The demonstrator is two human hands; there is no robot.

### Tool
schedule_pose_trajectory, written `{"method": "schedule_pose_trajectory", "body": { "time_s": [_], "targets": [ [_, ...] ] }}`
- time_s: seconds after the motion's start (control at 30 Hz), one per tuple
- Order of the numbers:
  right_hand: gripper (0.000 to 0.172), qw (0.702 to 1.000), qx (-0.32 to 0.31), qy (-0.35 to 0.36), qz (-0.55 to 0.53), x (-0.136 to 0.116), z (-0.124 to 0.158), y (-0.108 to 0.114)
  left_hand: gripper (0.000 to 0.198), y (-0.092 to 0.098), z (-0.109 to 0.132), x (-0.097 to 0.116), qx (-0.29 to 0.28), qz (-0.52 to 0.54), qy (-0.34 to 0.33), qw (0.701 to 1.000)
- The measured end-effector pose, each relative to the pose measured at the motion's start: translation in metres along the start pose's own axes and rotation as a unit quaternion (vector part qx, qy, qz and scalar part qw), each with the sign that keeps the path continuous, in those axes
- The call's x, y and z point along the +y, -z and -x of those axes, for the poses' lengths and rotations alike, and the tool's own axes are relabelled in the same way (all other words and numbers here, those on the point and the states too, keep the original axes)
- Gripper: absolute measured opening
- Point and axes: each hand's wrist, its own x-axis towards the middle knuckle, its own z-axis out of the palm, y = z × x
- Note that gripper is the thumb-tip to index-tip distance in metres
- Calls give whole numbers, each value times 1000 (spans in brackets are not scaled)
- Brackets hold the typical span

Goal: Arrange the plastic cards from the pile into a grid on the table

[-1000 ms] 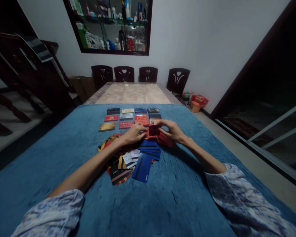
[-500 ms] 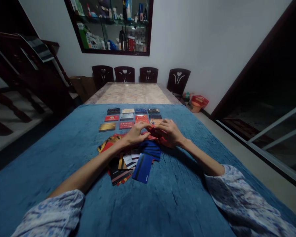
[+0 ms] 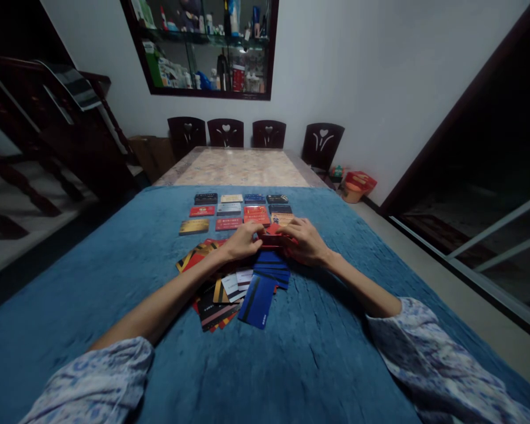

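Observation:
Between my two hands is a small stack of red cards [image 3: 272,240], seen edge-on above the pile. My left hand [image 3: 244,241] pinches its left end, and my right hand [image 3: 304,241] grips the right end, partly hiding it. Just below lie fanned blue cards [image 3: 257,300] with dark stripes, face down. White cards [image 3: 235,287], black cards [image 3: 216,313] and gold-and-red cards [image 3: 193,259] spread out under my left forearm. Beyond my hands stand rows of card stacks, among them a gold stack [image 3: 194,227], a red stack [image 3: 256,215] and an orange picture card stack [image 3: 282,219].
A blue cloth [image 3: 115,265] covers the near part of the long table; the far part shows a marbled top [image 3: 247,165]. Dark chairs [image 3: 225,133] line the far end. An orange bucket [image 3: 352,192] stands on the floor at right, and a cardboard box [image 3: 152,156] at left.
The red cards between my hands have turned into a level, edge-on position. My left hand has shifted slightly down, its fingers more closed on them. The other stacks stay put.

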Motion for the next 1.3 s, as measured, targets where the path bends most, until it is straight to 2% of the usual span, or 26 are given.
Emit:
{"method": "schedule_pose_trajectory", "body": {
  "time_s": [0.17,0.4,0.67,1.1,1.3],
  "targets": [
    [25,999,-1,-34,-12,5,3,-3,20,5,-1,-8,-7,-14,5,1000],
    [31,999,-27,-47,-1,10,8,-9,42,8,0,-10,-10,1,-30,1000],
    [49,998,-44,-49,7,8,10,-17,40,4,1,-13,-21,-73,-23,997],
    [60,997,-66,-35,-11,22,14,-24,47,3,1,-13,-46,-79,18,996],
    [58,996,-73,-51,-15,22,15,-22,49,4,0,-13,-59,-73,28,995]
  ]
}}
